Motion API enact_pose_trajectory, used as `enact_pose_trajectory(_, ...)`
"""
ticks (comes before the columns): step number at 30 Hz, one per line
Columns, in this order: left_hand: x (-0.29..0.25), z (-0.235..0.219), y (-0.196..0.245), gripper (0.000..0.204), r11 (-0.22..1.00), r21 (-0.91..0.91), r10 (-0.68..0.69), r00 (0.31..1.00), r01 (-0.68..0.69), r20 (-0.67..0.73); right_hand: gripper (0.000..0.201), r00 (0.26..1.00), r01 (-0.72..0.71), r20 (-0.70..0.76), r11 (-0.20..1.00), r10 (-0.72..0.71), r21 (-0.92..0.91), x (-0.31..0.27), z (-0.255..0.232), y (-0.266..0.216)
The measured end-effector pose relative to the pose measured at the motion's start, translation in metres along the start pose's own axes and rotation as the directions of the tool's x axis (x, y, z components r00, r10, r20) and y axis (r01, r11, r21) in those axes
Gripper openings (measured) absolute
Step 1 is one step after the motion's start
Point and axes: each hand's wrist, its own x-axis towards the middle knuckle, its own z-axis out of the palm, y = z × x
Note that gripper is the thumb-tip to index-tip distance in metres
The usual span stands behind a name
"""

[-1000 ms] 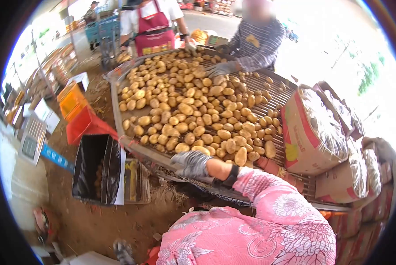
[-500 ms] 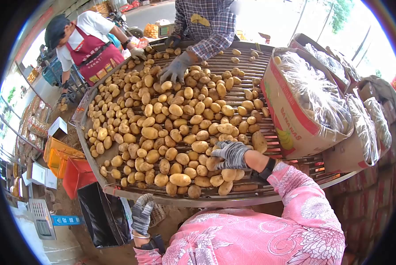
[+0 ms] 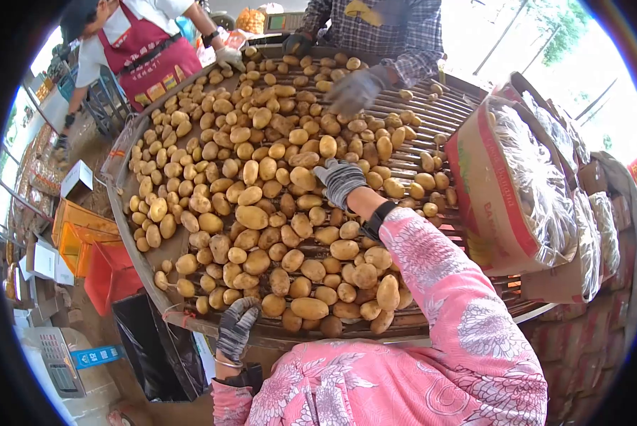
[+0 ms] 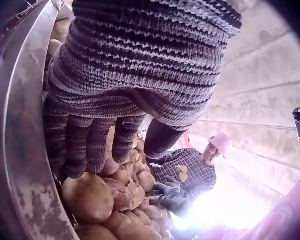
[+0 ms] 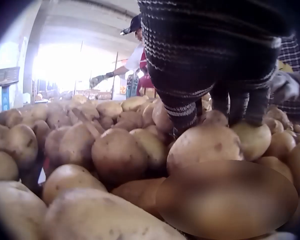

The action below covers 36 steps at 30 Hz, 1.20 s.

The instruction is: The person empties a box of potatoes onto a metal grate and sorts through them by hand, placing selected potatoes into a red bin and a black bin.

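Potatoes cover a slatted metal table. My right hand, in a striped knit glove, reaches over the middle of the pile; in the right wrist view that hand has its fingers pointing down onto potatoes, their tips partly hidden. My left hand, gloved alike, lies at the near edge beside the closest potatoes. The left wrist view shows the left hand with fingers extended downward just inside the metal rim, touching or close above a potato.
Across the table are a person in a plaid shirt, with a gloved hand over the potatoes, and one in a red apron. Boxes of plastic bags stand at the right. A black-lined bin and red container are at the left.
My right hand has moved from the near edge to farther up the pile. My left hand has risen from below to the table's near edge. The plaid-shirted person's hand has shifted over the pile.
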Motion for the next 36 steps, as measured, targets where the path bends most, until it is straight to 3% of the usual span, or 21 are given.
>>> enact_pose_trajectory(2, 0.005, 0.003, 0.005, 0.024, 0.999, -0.013, 0.031, 0.999, -0.031, -0.009, 0.026, 0.997, -0.028, -0.074, 0.988, 0.017, -0.155, 0.016, 0.015, -0.005)
enact_pose_trajectory(4, 0.008, 0.004, 0.017, 0.023, 0.971, -0.237, 0.007, 0.999, 0.004, 0.048, 0.034, 0.995, 0.001, -0.101, 0.998, -0.007, -0.057, 0.017, 0.011, -0.005)
enact_pose_trajectory(6, 0.009, 0.01, 0.035, 0.025, 0.944, -0.323, -0.057, 0.996, 0.074, 0.063, 0.043, 0.99, -0.014, 0.144, 0.985, -0.012, 0.175, 0.011, 0.002, -0.006)
enact_pose_trajectory(9, 0.025, 0.025, 0.049, 0.033, 0.892, -0.45, 0.045, 0.982, 0.042, 0.182, 0.05, 0.976, 0.146, 0.025, 0.741, -0.215, 0.655, -0.026, 0.018, -0.016)
enact_pose_trajectory(11, 0.036, 0.039, 0.058, 0.041, 0.599, -0.76, 0.083, 0.924, 0.252, 0.372, 0.048, 0.941, 0.153, 0.046, 0.543, -0.335, 0.825, -0.057, 0.007, -0.05)
enact_pose_trajectory(12, 0.041, 0.045, 0.057, 0.041, 0.598, -0.761, 0.08, 0.927, 0.25, 0.367, 0.043, 0.885, 0.253, 0.019, 0.514, -0.465, 0.82, -0.062, 0.011, -0.059)
enact_pose_trajectory(14, 0.048, 0.053, 0.049, 0.045, 0.473, -0.809, 0.048, 0.906, 0.35, 0.42, 0.037, 0.862, 0.307, 0.013, 0.542, -0.507, 0.782, -0.059, 0.006, -0.065)
enact_pose_trajectory(16, 0.045, 0.045, 0.029, 0.046, 0.463, -0.775, -0.024, 0.88, 0.431, 0.475, 0.032, 0.914, 0.336, -0.088, 0.617, -0.397, 0.712, -0.031, 0.0, -0.052)
enact_pose_trajectory(17, 0.047, 0.041, -0.01, 0.05, 0.678, -0.676, -0.013, 0.924, 0.289, 0.382, 0.022, 0.952, 0.216, 0.022, 0.725, -0.304, 0.654, -0.014, -0.001, -0.047)
enact_pose_trajectory(18, 0.047, 0.037, -0.031, 0.055, 0.845, -0.516, 0.022, 0.956, 0.139, 0.294, 0.016, 0.939, 0.344, -0.113, 0.878, -0.325, 0.333, -0.003, 0.0, -0.046)
enact_pose_trajectory(20, 0.031, 0.031, -0.008, 0.064, 0.827, -0.541, -0.009, 0.967, 0.15, 0.255, 0.017, 0.837, 0.545, -0.183, 0.817, -0.516, 0.187, 0.019, 0.021, -0.048)
enact_pose_trajectory(21, 0.021, 0.028, 0.004, 0.061, 0.955, -0.287, 0.115, 0.987, -0.078, 0.114, 0.017, 0.837, 0.545, -0.186, 0.815, -0.515, 0.196, 0.027, 0.027, -0.058)
enact_pose_trajectory(22, 0.015, 0.026, 0.01, 0.059, 0.962, 0.022, 0.273, 0.962, -0.274, 0.019, 0.017, 0.871, 0.488, -0.06, 0.873, -0.487, -0.011, 0.035, 0.033, -0.071)
enact_pose_trajectory(23, 0.013, 0.022, 0.002, 0.041, 0.975, -0.09, 0.199, 0.979, -0.202, -0.033, 0.019, 0.902, 0.43, 0.056, 0.874, -0.428, -0.226, 0.039, 0.037, -0.08)
enact_pose_trajectory(24, 0.01, 0.019, 0.006, 0.041, 0.977, -0.085, 0.193, 0.981, -0.196, -0.035, 0.019, 0.901, 0.431, 0.056, 0.876, -0.43, -0.217, 0.036, 0.034, -0.084)
enact_pose_trajectory(25, 0.007, 0.016, 0.012, 0.027, 0.84, -0.542, -0.047, 0.998, 0.017, -0.042, 0.017, 0.897, 0.441, 0.083, 0.864, -0.434, -0.244, 0.032, 0.029, -0.088)
enact_pose_trajectory(26, 0.003, 0.013, 0.016, 0.023, 0.466, -0.866, -0.259, 0.964, 0.18, 0.061, 0.016, 0.893, 0.45, 0.109, 0.851, -0.437, -0.272, 0.028, 0.025, -0.092)
enact_pose_trajectory(28, 0.0, 0.013, 0.006, 0.021, 0.391, -0.905, -0.325, 0.945, 0.17, 0.037, 0.017, 0.887, 0.462, 0.112, 0.862, -0.448, -0.208, 0.028, 0.029, -0.092)
enact_pose_trajectory(30, -0.003, 0.013, -0.006, 0.018, 0.319, -0.938, -0.344, 0.939, 0.137, 0.02, 0.017, 0.881, 0.457, 0.26, 0.851, -0.394, -0.259, 0.029, 0.03, -0.095)
enact_pose_trajectory(32, -0.008, 0.011, -0.016, 0.016, 0.33, -0.938, -0.327, 0.945, 0.107, -0.007, 0.023, 0.917, 0.378, 0.229, 0.896, -0.328, -0.233, 0.027, 0.031, -0.099)
enact_pose_trajectory(36, -0.015, 0.01, -0.016, 0.019, 0.365, -0.927, -0.24, 0.971, 0.083, -0.007, 0.021, 0.865, 0.423, 0.4, 0.869, -0.303, -0.257, 0.024, 0.022, -0.101)
